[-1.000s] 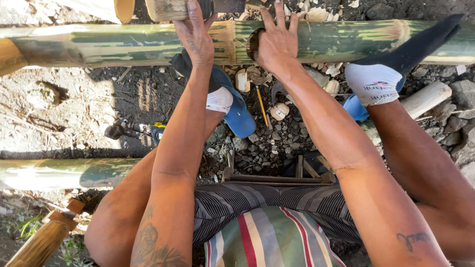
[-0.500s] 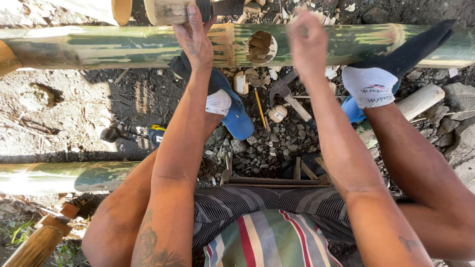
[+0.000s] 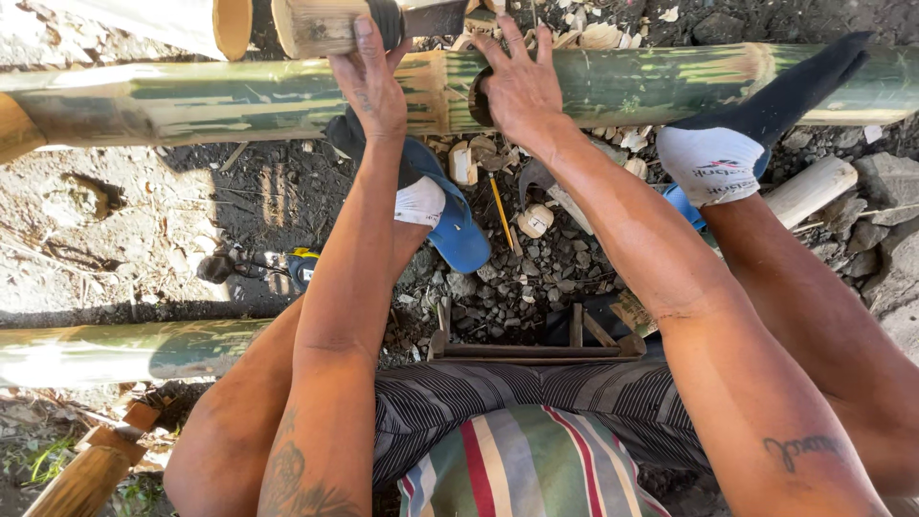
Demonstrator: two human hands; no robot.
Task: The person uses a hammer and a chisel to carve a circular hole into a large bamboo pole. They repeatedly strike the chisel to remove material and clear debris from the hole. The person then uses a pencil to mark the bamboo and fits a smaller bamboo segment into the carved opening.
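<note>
Head view | left hand (image 3: 371,81), right hand (image 3: 522,86) | fingers spread flat on bamboo pole (image 3: 239,96), not gripping

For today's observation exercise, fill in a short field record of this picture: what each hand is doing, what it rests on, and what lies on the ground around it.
Left hand: flat on the long green bamboo pole, fingers reaching to a cut pale wooden log end
Right hand: spread over a round hole cut in the same pole
Feet: white-and-black sock braced against the pole; blue sandal on the other foot
Ground: dark gravel, wood chips, yellow pencil
Seat: low wooden stool
Near left: second green bamboo pole
</note>
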